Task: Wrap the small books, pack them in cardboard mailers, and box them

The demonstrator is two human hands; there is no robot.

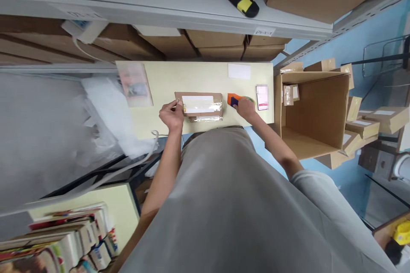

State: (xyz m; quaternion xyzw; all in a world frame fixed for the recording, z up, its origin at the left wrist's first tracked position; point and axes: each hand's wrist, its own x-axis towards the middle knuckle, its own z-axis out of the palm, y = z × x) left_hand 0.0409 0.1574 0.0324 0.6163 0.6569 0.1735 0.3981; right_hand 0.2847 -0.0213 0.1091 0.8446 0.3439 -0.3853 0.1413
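Observation:
A small brown cardboard parcel (pixel 200 105) with a white label lies on the pale yellow table (pixel 179 79), wrapped partly in clear tape. My left hand (pixel 172 114) is closed in a pinch at the parcel's left end, holding the tape's loose end. My right hand (pixel 246 108) is wrapped round an orange tape dispenser (pixel 233 99) just right of the parcel.
A phone (pixel 262 97) and a white slip (pixel 239 71) lie on the table's right part, a clear bag with a card (pixel 134 84) on its left. An open cardboard box (pixel 312 111) stands to the right among small parcels. Plastic wrap (pixel 105 115) is heaped left. Shelves with boxes stand behind.

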